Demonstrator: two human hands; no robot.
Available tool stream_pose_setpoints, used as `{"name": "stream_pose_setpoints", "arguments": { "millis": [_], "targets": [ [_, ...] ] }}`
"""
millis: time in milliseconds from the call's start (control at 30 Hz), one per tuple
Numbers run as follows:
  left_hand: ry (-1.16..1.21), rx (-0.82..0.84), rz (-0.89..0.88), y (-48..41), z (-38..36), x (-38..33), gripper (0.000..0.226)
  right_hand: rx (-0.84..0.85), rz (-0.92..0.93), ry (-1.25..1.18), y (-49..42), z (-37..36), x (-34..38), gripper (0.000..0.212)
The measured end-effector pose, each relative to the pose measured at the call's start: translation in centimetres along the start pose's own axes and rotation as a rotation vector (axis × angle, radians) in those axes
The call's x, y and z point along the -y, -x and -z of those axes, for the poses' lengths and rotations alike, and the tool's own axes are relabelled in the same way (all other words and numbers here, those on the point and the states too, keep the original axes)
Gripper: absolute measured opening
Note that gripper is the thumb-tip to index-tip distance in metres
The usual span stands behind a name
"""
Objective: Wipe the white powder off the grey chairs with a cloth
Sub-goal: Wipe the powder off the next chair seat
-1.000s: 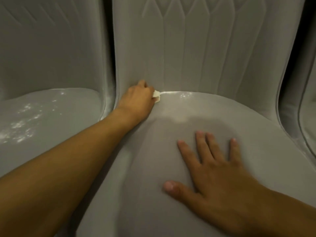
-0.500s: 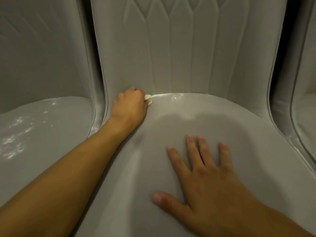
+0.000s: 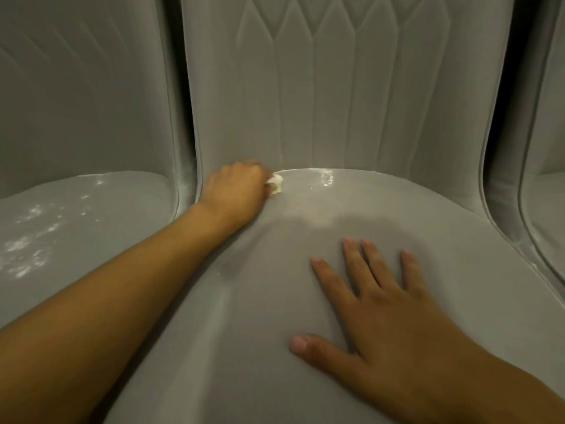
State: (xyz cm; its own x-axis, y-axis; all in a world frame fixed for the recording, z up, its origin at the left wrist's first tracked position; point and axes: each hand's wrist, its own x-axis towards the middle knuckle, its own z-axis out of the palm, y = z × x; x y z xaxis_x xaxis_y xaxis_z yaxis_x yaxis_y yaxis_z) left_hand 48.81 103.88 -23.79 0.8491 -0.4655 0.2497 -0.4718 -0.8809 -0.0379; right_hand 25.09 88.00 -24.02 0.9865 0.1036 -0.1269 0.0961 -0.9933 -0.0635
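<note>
A grey chair with a quilted back fills the middle of the view. My left hand grips a small balled-up pale cloth and presses it into the crease where seat meets back, at the left end. A thin line of white powder runs along that crease to the right of the cloth. My right hand lies flat on the seat with fingers spread, near the front right.
A second grey chair stands at the left, its seat speckled with white powder. The edge of a third chair shows at the right. Narrow dark gaps separate the chairs.
My left hand with the cloth stays in the seat crease with little shift along it. The view has moved slightly. My right hand stays flat on the seat.
</note>
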Motion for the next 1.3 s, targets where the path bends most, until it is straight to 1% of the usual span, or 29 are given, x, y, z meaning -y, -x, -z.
{"name": "stream_pose_setpoints", "arguments": {
  "millis": [33, 67, 133, 233, 267, 333, 433, 500, 533, 567, 600, 667, 700, 733, 800, 867, 933, 1000, 1067, 1133, 1167, 1200, 1233, 1300],
  "targets": [
    [-0.083, -0.01, 0.02, 0.2, 0.0, 0.1, 0.028, -0.001, 0.017, -0.007, 0.3, -0.1, -0.2, 0.094],
    [-0.154, -0.011, 0.028, 0.2, 0.0, -0.3, 0.026, 0.038, 0.013, 0.005, 0.4, 0.1, -0.3, 0.095],
    [-0.202, 0.009, 0.061, -0.5, 0.3, -2.2, 0.022, 0.073, 0.003, 0.017, 0.5, 0.5, -0.2, 0.096],
    [-0.034, 0.006, 0.182, -2.6, 0.2, -4.5, 0.022, 0.085, 0.003, 0.021, 0.5, 0.4, 0.0, 0.095],
    [0.049, 0.01, 0.183, -3.1, 0.0, -5.3, 0.024, 0.083, 0.012, 0.036, 0.5, 0.3, -0.1, 0.095],
    [0.212, 0.034, 0.096, -3.7, -0.6, -6.7, 0.028, 0.086, 0.023, 0.037, 0.6, 0.2, -0.1, 0.095],
    [0.407, 0.095, -0.162, -2.9, -0.1, -7.6, 0.031, 0.085, 0.025, 0.001, 0.6, 0.4, -0.3, 0.093],
    [0.478, 0.14, -0.332, -1.7, 0.7, -6.8, 0.031, 0.09, 0.024, -0.009, 0.6, 0.5, -0.3, 0.093],
    [0.476, 0.151, -0.37, -1.2, 0.8, -6.2, 0.031, 0.092, 0.019, -0.006, 0.6, 0.4, -0.3, 0.093],
    [0.449, 0.133, -0.358, -1.0, 0.7, -5.3, 0.03, 0.093, 0.017, -0.005, 0.6, 0.4, -0.3, 0.093],
    [0.388, 0.089, -0.299, -1.0, 0.4, -4.1, 0.031, 0.085, 0.02, -0.008, 0.6, 0.4, -0.3, 0.094],
    [0.183, -0.005, -0.08, -1.2, -0.1, -1.9, 0.033, 0.071, 0.018, -0.007, 0.6, 0.4, -0.3, 0.094],
    [0.091, -0.023, 0.015, -1.3, -0.3, -1.4, 0.033, 0.064, 0.018, -0.002, 0.5, 0.4, -0.3, 0.094],
    [0.041, -0.026, 0.06, -1.6, -0.5, -1.3, 0.031, 0.056, 0.018, 0.003, 0.5, 0.4, -0.3, 0.094],
    [0.063, -0.019, 0.074, -2.6, -0.6, -2.6, 0.027, 0.018, 0.021, 0.002, 0.3, 0.0, -0.1, 0.094],
    [0.171, -0.007, 0.109, -3.9, -0.7, -4.2, 0.028, -0.07, 0.01, 0.007, 0.1, -0.6, 0.1, 0.092],
    [0.266, 0.002, 0.138, -5.0, -0.8, -5.9, 0.029, -0.117, -0.018, -0.03, 0.0, -1.2, 0.0, 0.088],
    [0.315, 0.016, 0.073, -5.5, -1.2, -7.6, 0.024, -0.152, -0.024, -0.028, -0.4, -1.9, 0.0, 0.087],
    [0.381, 0.054, -0.094, -5.2, -1.1, -9.5, 0.023, -0.197, -0.026, -0.014, -0.5, -2.4, 0.0, 0.087],
    [0.461, 0.128, -0.266, -4.7, -0.7, -10.5, 0.023, -0.235, -0.024, -0.004, -0.5, -2.6, -0.1, 0.086],
    [0.479, 0.161, -0.325, -4.6, -0.5, -10.5, 0.023, -0.25, -0.023, 0.003, -0.5, -2.6, -0.1, 0.086],
    [0.457, 0.178, -0.355, -4.6, -0.4, -10.2, 0.022, -0.263, -0.021, 0.0, -0.5, -2.7, -0.1, 0.086],
    [0.402, 0.162, -0.356, -4.7, -0.5, -9.5, 0.02, -0.279, -0.019, -0.005, -0.5, -2.8, -0.2, 0.087],
    [0.246, 0.06, -0.267, -5.2, -0.8, -7.3, 0.022, -0.305, -0.022, -0.006, -0.6, -2.9, -0.3, 0.088]
  ]
}}
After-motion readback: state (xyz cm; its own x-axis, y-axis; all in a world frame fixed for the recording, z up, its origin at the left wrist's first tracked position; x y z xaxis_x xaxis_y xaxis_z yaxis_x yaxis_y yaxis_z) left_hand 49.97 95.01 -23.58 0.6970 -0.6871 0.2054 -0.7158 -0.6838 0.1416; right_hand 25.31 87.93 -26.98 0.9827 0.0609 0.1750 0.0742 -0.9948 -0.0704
